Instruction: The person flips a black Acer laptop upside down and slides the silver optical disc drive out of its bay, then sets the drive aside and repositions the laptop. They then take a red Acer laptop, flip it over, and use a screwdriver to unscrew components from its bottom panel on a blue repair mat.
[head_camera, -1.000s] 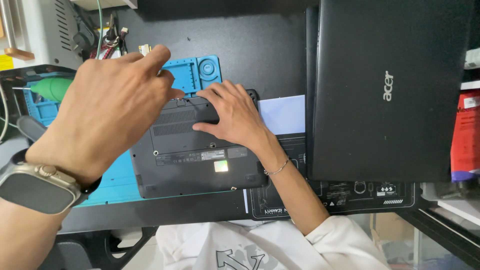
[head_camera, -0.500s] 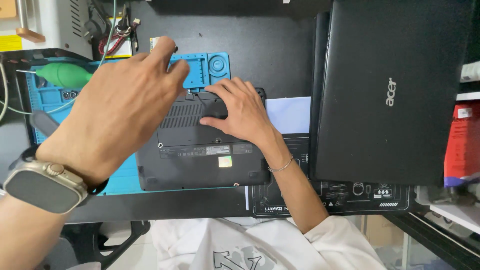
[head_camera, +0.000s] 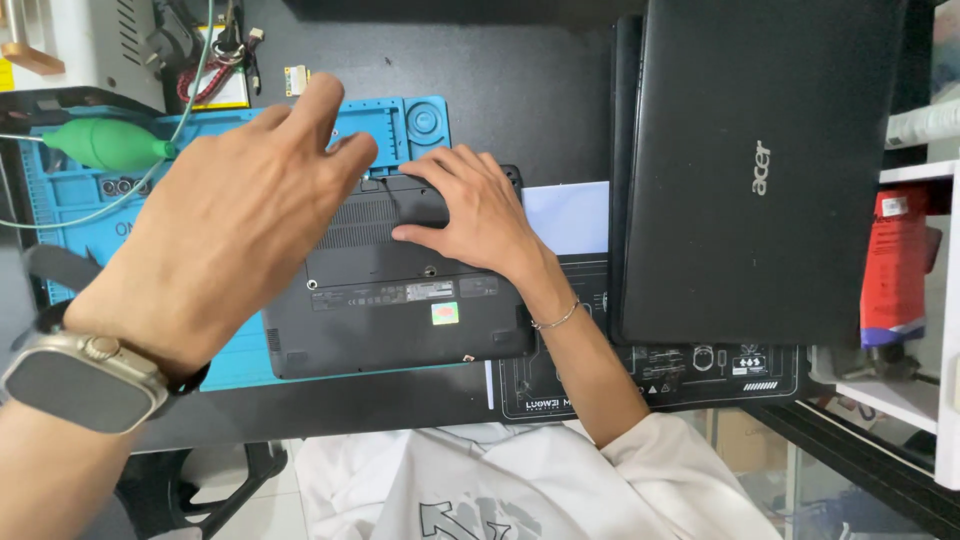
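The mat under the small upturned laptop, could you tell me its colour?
Bright blue mat, head view.

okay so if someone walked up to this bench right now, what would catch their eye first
Two bare hands meet over a small black laptop lying underside up at the middle of the bench: the left hand reaches in large from the near left, wearing a wristwatch, and the right hand presses flat on its far edge. Under it lies a bright blue repair mat, and a bigger closed black laptop sits to the right.

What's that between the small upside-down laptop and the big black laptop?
In the head view, a pale blue-white sheet lies on the desk between the upside-down laptop and the big closed laptop, just beside the right hand.
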